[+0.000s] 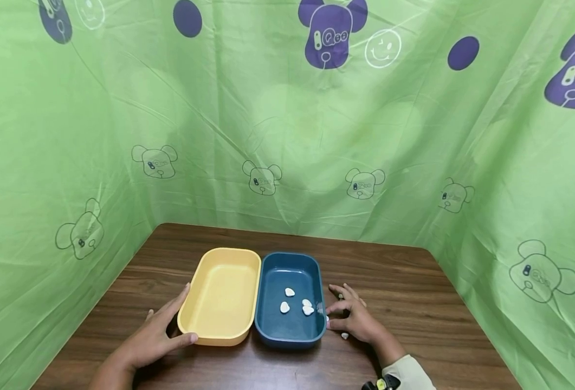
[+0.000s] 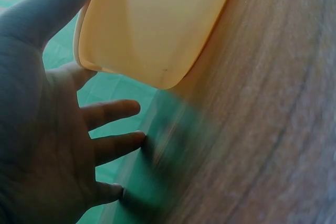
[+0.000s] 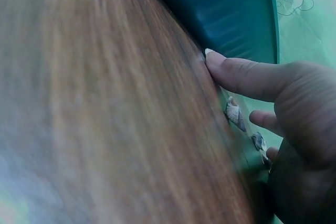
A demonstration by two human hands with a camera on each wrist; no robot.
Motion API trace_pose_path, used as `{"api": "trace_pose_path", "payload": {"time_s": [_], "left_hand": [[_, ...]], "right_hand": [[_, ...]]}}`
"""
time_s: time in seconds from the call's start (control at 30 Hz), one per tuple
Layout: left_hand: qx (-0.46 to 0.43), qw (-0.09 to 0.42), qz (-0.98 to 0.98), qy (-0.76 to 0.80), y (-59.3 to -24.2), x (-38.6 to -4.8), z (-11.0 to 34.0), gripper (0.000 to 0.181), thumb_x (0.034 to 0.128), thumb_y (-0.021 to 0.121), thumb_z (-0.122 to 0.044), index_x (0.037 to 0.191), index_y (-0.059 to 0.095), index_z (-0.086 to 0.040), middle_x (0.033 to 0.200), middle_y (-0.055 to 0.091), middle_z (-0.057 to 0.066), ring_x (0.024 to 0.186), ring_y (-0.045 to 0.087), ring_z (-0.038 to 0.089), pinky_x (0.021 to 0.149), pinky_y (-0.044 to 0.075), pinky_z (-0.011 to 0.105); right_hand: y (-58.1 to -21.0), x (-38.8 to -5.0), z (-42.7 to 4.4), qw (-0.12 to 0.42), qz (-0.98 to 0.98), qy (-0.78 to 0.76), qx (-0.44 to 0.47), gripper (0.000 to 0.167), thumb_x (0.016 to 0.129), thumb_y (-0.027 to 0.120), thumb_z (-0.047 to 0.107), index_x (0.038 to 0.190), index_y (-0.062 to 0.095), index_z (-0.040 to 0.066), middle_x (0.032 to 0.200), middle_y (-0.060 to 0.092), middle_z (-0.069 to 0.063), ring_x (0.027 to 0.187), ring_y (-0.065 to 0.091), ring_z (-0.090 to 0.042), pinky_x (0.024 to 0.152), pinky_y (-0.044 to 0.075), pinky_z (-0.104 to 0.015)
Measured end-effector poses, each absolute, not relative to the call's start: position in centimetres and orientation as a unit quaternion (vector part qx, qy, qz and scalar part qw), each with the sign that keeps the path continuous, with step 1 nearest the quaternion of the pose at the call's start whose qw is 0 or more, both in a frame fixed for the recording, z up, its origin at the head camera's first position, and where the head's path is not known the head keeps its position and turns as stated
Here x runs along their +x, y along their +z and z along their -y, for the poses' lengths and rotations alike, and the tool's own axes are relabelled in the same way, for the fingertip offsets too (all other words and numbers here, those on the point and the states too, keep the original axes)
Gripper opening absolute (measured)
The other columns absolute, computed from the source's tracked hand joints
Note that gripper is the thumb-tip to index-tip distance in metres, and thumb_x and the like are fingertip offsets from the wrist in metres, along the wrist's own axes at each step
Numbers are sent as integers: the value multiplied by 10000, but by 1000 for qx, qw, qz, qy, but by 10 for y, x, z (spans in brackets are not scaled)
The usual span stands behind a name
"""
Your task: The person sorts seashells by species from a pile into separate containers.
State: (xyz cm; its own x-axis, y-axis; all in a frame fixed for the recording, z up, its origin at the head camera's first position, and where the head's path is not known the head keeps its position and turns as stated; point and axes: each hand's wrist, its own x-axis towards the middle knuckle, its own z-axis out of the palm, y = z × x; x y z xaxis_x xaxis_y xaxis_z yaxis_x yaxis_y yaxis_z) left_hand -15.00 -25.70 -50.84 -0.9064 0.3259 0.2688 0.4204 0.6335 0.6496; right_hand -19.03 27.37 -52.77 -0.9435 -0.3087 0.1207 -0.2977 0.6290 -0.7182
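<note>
My left hand [image 1: 156, 331] rests against the near left corner of a yellow tray [image 1: 183, 309]. Its thumb touches the front side and a finger the left side. In the left wrist view the other fingers of that hand [image 2: 58, 129] are spread, fairly straight, off the tray. Right beside it stands a blue tray [image 1: 287, 331] with several small white shell-like pieces [image 1: 289, 292] on its floor. At its right wall my right hand [image 1: 360, 319] pinches a small white shell-like piece [image 1: 327, 319] between thumb and forefinger; the fingertips mostly cover it.
Loose shell-like pieces lie on the brown wooden table [image 1: 389, 281] around the right hand, one near the wrist [image 1: 344, 336] and others beyond the thumb, with grey markings [image 3: 234, 113]. Green patterned cloth [image 1: 307, 135] hangs behind and at both sides of the table.
</note>
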Motion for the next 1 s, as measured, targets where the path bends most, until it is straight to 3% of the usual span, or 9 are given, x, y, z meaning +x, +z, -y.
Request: {"api": "trace_pose_path", "payload": {"time_s": [0.37, 0.53, 0.63, 0.8, 1.0], "left_hand": [[-202, 59, 906, -368, -510, -150, 255, 1099, 906, 856, -412, 1772, 192, -284, 1719, 396, 300, 1518, 389, 652, 1003, 181, 1004], [-199, 55, 905, -371, -509, -149, 256, 1102, 913, 850, -409, 1775, 173, -287, 1717, 391, 308, 1516, 376, 668, 1016, 171, 1000], [-200, 50, 904, -374, -509, -150, 256, 1100, 921, 844, -409, 1776, 162, -292, 1723, 377, 306, 1522, 365, 669, 1023, 159, 1000], [-199, 46, 903, -378, -509, -149, 257, 1090, 931, 835, -408, 1776, 157, -291, 1725, 369, 310, 1518, 365, 673, 1038, 137, 1001], [-197, 38, 901, -384, -510, -149, 257, 1091, 934, 832, -407, 1777, 150, -289, 1731, 348, 317, 1520, 350, 679, 1050, 115, 999]], "right_hand": [[-528, -189, -273, -12, -901, -406, -152, 164, 834, 957, 265, 958, 858, 304, 1638, 545, -206, 1641, 192, -584, 1225, 91, -883], [-528, -189, -273, -29, -888, -433, -150, 157, 850, 948, 218, 969, 860, 271, 1608, 560, -227, 1607, 269, -577, 1247, 196, -829], [-528, -189, -273, -41, -882, -446, -144, 155, 858, 939, 186, 974, 862, 255, 1588, 570, -229, 1555, 362, -529, 1246, 312, -674], [-530, -190, -272, -50, -873, -467, -131, 127, 897, 909, 164, 1007, 858, 203, 1577, 563, -240, 1498, 446, -491, 1159, 436, -299], [-531, -192, -272, -43, -857, -501, -110, 135, 916, 889, 134, 1041, 853, 173, 1590, 551, -250, 1460, 530, -485, 1096, 465, -174]]}}
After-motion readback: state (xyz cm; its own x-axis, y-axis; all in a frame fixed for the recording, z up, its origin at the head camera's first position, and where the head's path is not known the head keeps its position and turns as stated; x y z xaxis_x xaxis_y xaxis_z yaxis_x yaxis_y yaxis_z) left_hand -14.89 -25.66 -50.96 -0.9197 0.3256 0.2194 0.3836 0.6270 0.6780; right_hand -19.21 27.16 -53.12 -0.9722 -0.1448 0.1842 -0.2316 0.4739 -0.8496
